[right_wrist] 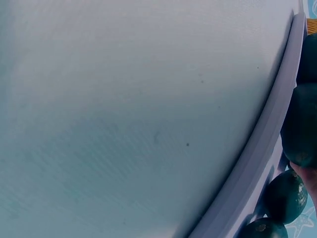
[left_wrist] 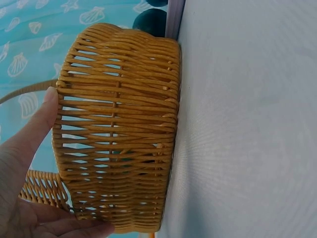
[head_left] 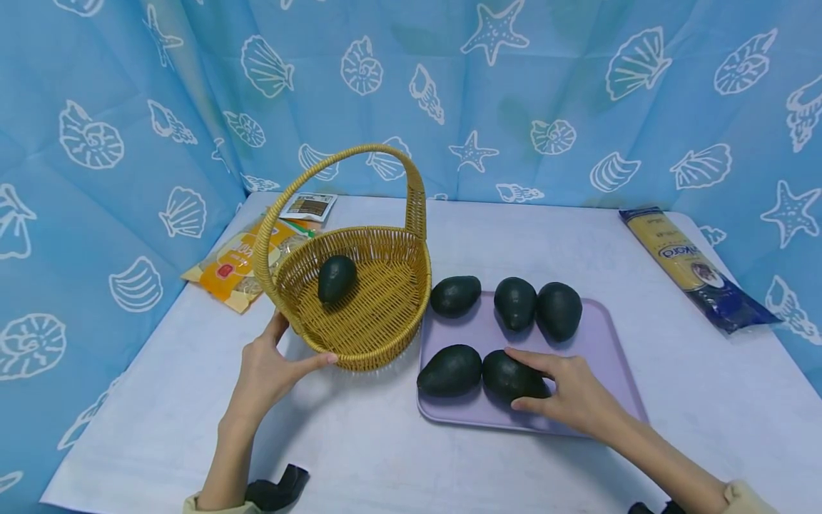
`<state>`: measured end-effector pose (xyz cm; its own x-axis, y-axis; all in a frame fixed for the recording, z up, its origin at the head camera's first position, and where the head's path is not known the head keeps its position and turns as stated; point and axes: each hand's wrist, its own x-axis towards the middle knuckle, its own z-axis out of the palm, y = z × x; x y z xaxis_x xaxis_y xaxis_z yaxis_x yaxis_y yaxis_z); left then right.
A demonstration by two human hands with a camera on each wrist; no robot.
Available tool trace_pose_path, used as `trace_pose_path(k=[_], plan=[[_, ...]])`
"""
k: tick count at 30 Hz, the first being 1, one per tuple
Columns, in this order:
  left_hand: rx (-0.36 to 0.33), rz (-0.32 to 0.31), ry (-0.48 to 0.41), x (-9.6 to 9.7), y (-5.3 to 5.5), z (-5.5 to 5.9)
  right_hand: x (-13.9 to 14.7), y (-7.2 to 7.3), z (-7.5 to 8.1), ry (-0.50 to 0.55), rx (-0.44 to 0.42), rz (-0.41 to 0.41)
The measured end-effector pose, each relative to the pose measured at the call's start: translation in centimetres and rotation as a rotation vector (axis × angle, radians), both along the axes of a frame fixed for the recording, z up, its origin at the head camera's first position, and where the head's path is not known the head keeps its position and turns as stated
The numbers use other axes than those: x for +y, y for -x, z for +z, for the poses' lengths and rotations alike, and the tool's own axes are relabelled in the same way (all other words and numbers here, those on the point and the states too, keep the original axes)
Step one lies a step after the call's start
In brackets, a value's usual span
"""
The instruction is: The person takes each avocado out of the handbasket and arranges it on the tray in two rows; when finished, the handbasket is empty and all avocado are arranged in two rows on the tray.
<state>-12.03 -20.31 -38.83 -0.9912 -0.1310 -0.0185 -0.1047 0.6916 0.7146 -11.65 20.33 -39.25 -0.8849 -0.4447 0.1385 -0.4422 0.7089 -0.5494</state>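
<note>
My left hand (head_left: 266, 371) grips the near-left side of a woven wicker basket (head_left: 382, 303), with the thumb at the rim and the other fingers low on the outside wall. One dark green avocado (head_left: 337, 279) lies inside the basket. In the left wrist view the woven wall (left_wrist: 119, 129) fills the middle, with the thumb near the handle's base. My right hand (head_left: 571, 389) holds an avocado (head_left: 510, 377) at the near side of a lilac tray (head_left: 604, 357), thumb and fingers on either side of it. Another avocado (head_left: 451, 371) touches it on the left.
Three more avocados lie along the tray's far side, the leftmost avocado (head_left: 456, 296) beside the basket. An orange-and-clear food bag (head_left: 234, 264) and a small sachet (head_left: 310, 207) lie behind the basket. A yellow-and-blue packet (head_left: 696, 268) rests at the table's right. A patterned blue curtain (head_left: 449, 93) hangs behind.
</note>
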Motion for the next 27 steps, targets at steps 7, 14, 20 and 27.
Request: trace_pose_path(k=[7, 14, 20, 27], plan=[[0.006, -0.006, -0.008, 0.0, 0.0, 0.0, 0.2, 0.0, -0.1, 0.075, -0.011, 0.015], [0.024, -0.013, -0.011, 0.0, 0.1, -0.1, 0.2, 0.1, 0.1, 0.080, -0.008, 0.018], [0.034, -0.013, -0.007, 0.0, 0.1, -0.1, -0.2, 0.3, 0.1, 0.119, -0.020, 0.030], [0.031, -0.009, -0.005, -0.1, 0.1, -0.2, -1.3, 1.3, 0.9, 0.146, -0.052, 0.039]])
